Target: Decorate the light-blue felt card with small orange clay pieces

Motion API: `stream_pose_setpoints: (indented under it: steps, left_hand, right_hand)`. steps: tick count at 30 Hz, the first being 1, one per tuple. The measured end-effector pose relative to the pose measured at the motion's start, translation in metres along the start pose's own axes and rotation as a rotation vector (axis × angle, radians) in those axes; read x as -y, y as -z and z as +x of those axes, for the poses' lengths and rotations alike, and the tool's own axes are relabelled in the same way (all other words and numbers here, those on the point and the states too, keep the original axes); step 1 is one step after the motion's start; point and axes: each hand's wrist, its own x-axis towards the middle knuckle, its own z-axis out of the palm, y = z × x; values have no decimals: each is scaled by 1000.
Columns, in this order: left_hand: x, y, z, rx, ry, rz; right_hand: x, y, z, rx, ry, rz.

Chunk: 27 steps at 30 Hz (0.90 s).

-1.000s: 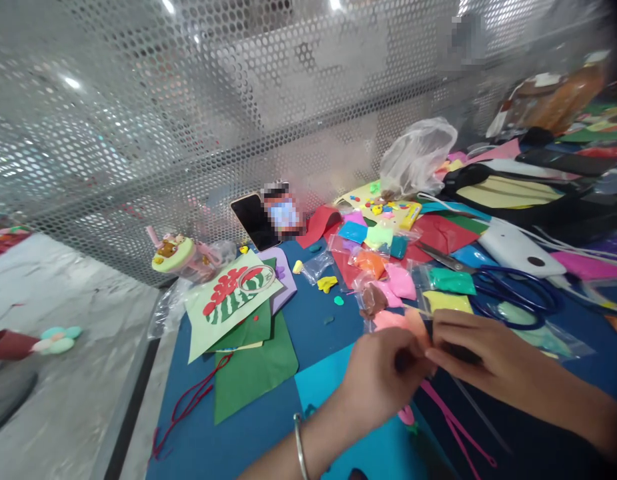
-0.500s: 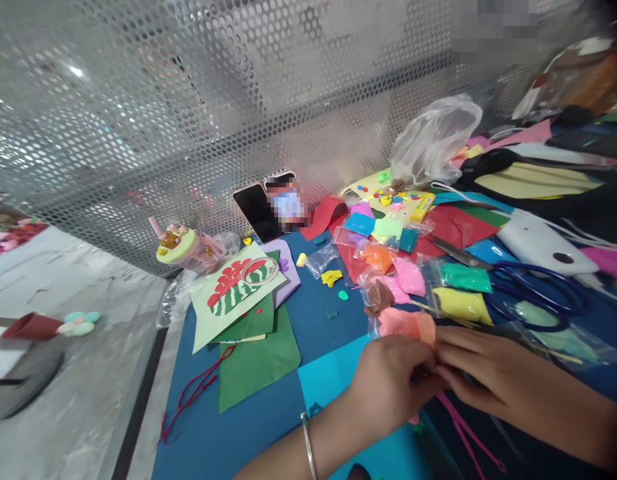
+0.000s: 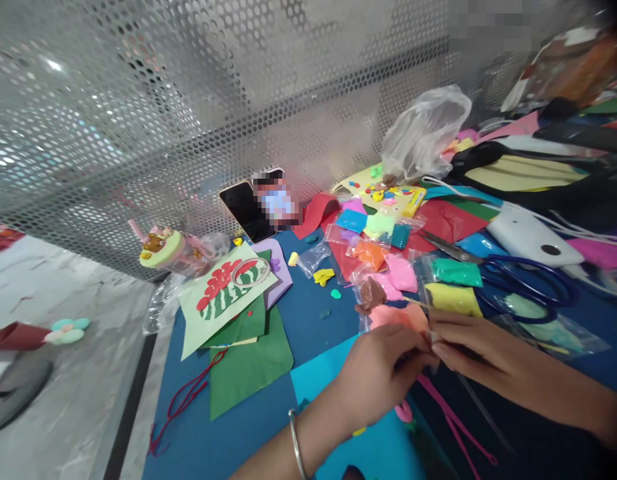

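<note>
A blue table (image 3: 318, 313) carries green paper (image 3: 248, 363), blue scissors (image 3: 523, 283), bagged clay (image 3: 451, 272) and a red cord (image 3: 185, 400).

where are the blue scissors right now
In the head view, the blue scissors lie on the table's right side, beyond the right hand, beside the green clay bag.

Left hand (image 3: 383, 373) and right hand (image 3: 481, 350) meeting fingertips over blue mat (image 3: 318, 313) — salmon clay bag (image 3: 395, 315) just behind, blue scissors (image 3: 518, 280) near
</note>
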Motion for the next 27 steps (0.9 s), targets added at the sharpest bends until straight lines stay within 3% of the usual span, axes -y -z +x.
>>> stream_pose_setpoints:
  steps: [10,16,21,27]
  left_hand:
    - [-3,-7,3,-78,205,-359]
    - [-3,-11,-3,-260,193,-40]
    - [-3,-14,-5,-341,188,92]
    - [-5,-13,-3,-428,302,32]
  right_hand:
    - [12,1,13,26,5,30]
    - [13,-9,11,-144,55,-66]
    - [-11,-36,-9,-349,-40,-112]
    - [-18,-35,-19,-283,-90,-121]
